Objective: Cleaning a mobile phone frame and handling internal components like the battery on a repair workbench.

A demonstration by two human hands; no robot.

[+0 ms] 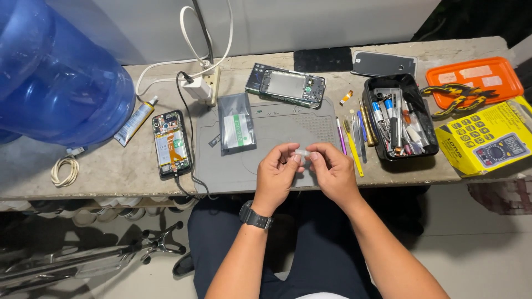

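My left hand [276, 176] and my right hand [333, 170] meet over the front edge of a grey work mat [266, 160]. Together their fingertips pinch a small clear plastic piece [302, 151]. A black wristwatch [255, 217] sits on my left wrist. On the mat lies a clear bag holding a phone battery [236, 130]. Left of the mat an opened phone [171, 144] shows its insides, a cable plugged into it. A phone frame [289, 86] lies at the mat's far edge.
A black tray of tools [399, 117], loose thin tools [353, 135], an orange tray [475, 80] with pliers, a yellow meter box [487, 141], two dark phone panels [354, 61], a power strip [204, 83], a glue tube [134, 120] and a big blue water jug [55, 77].
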